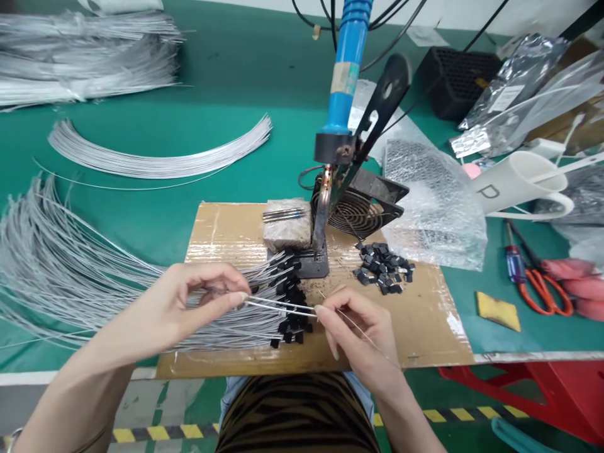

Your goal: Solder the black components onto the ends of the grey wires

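Head view: two pale wires (278, 308) span between the hands, long axis left to right, right end slightly closer to the wearer. Left hand (189, 305) and right hand (363, 324) each pinch them, thumb against finger. Soldering iron (340, 110) points down beyond, nearer the right hand; black-tipped bundle (255, 333) lies beneath the left.

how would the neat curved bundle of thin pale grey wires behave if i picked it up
The neat curved bundle of thin pale grey wires would probably feel springy rather than limp, since it holds a smooth arc. It may splay apart when lifted, as no tie shows around it. A single loose grey wire lies alongside, so strands likely separate easily.
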### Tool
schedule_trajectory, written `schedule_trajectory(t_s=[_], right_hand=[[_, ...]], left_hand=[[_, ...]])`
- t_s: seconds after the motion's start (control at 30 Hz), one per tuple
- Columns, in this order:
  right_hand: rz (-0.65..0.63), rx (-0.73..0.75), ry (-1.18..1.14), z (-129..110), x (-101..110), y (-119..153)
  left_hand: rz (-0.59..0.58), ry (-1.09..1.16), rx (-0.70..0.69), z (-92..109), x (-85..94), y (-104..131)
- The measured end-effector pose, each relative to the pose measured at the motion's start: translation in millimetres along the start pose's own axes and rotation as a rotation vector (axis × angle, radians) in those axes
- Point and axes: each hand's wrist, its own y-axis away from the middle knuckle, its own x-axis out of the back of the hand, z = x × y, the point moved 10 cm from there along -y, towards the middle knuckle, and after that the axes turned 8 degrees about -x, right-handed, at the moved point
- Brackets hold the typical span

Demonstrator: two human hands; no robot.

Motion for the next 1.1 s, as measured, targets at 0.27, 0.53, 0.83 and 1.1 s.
schedule_trajectory(t_s=[0.27, 0.53, 0.83, 1.1], right_hand=[[0.031, 0.112, 0.176, -8, -6, -2], [0.218, -0.018, -0.116, 13, 19, -9], [0.055, -0.08, -0.4, 19, 8, -12], [0.025, -0.08, -0.288, 12, -15, -8]], left_hand=[[0.012, -0.05, -0.056, 38, -68.7, -13], [0.127, 0.222, 0.047, 28, -66.4, -24], [0.183, 0.248, 0.074, 16, -59.2, -20], [0.193, 0.33, 0.04, 28, -60.1, -22]])
